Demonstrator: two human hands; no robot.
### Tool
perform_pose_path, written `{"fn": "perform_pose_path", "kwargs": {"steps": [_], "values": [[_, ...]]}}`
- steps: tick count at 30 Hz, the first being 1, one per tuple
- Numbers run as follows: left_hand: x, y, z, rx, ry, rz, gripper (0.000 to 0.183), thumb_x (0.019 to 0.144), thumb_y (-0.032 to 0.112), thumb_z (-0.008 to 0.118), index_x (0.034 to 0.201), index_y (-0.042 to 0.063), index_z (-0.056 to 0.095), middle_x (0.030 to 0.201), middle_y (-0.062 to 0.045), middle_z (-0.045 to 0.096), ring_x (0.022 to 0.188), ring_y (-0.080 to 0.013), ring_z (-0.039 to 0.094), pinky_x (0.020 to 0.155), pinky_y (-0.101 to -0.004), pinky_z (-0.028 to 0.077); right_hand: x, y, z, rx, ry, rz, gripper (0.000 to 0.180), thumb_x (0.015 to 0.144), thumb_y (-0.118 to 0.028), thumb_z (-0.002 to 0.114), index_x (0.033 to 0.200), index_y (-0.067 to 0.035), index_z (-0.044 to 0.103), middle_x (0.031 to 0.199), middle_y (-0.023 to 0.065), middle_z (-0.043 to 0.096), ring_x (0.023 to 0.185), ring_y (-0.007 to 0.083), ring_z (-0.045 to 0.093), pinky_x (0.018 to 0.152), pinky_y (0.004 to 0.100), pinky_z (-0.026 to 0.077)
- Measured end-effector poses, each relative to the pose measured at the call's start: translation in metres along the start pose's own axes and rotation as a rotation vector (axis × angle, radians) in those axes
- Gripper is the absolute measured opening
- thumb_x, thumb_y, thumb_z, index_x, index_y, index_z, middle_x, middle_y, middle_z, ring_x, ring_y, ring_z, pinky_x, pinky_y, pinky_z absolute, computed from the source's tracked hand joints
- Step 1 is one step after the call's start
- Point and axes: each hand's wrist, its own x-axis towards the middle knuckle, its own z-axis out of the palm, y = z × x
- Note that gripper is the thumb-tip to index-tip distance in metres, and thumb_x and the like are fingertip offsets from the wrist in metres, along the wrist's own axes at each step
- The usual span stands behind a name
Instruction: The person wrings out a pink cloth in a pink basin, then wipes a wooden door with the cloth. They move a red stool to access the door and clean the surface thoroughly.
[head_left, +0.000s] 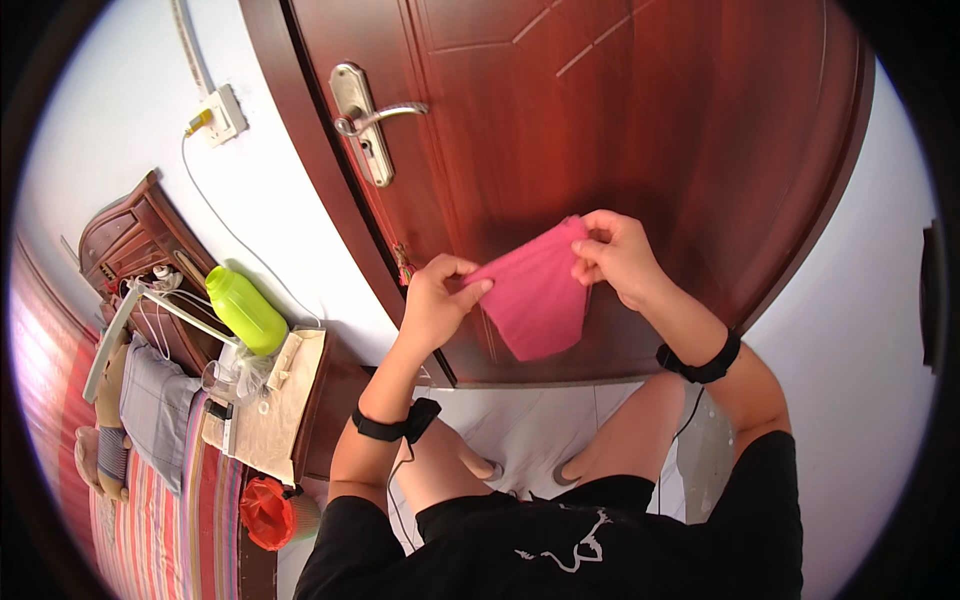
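Note:
Between my hands hangs a pink cloth (536, 300), its upper edge stretched at a slant and its lower part drooping freely. My left hand (442, 296) pinches the left corner between thumb and fingers. Higher up, my right hand (615, 251) grips the right corner. Behind the cloth stands a shut reddish-brown wooden door (600, 142). Its metal lever handle (390, 112) is up and to the left of my hands, untouched. A small colourful tassel (403, 264) hangs beside my left hand, near the door's edge.
At the left, a bedside table (262, 427) holds a lime-green bottle (247, 311), a desk lamp (116, 337) and plastic bags. A bin with a red liner (268, 514) stands below, beside a striped bed (150, 525). A wall socket (223, 116) has a plugged-in cable.

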Motion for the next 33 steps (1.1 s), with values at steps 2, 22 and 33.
{"fn": "perform_pose_path", "kwargs": {"steps": [2, 22, 33], "values": [[0.019, 0.019, 0.011, -0.132, 0.001, -0.002, 0.013, 0.09, 0.007, 0.071, 0.099, -0.001, 0.07, 0.082, -0.002, 0.066, 0.068, -0.0058, 0.06, 0.055, -0.0209, 0.052, 0.008, 0.018, 0.004, 0.14, 0.243, -0.276, 0.018, 0.094, 0.005, 0.051, 0.112, 0.01, 0.055, 0.09, 0.0132, 0.065, 0.076, 0.0197, 0.07, 0.073, 0.0294, 0.061], [0.038, -0.105, 0.06, -0.281, 0.254, 0.143, 0.012, 0.096, 0.005, 0.062, 0.107, 0.002, 0.066, 0.089, -0.001, 0.065, 0.078, -0.0069, 0.061, 0.063, -0.0209, 0.049, 0.157, -0.034, 0.051, -1.224, 0.428, -1.287, 0.067, 0.073, -0.019, 0.075, 0.135, -0.005, 0.054, 0.154, 0.0133, 0.04, 0.098, 0.032, 0.051, 0.089, 0.0423, 0.046], [0.049, -0.072, 0.03, -0.395, 0.054, 0.112, 0.024, 0.096, 0.003, 0.059, 0.119, 0.0, 0.056, 0.107, -0.003, 0.061, 0.098, -0.0099, 0.058, 0.083, -0.0239, 0.048, 0.128, 0.109, 0.05, -0.764, -0.431, -1.065, 0.054, 0.086, -0.012, 0.066, 0.137, -0.006, 0.051, 0.121, 0.0129, 0.061, 0.102, 0.0306, 0.062, 0.088, 0.0418, 0.052]]}}
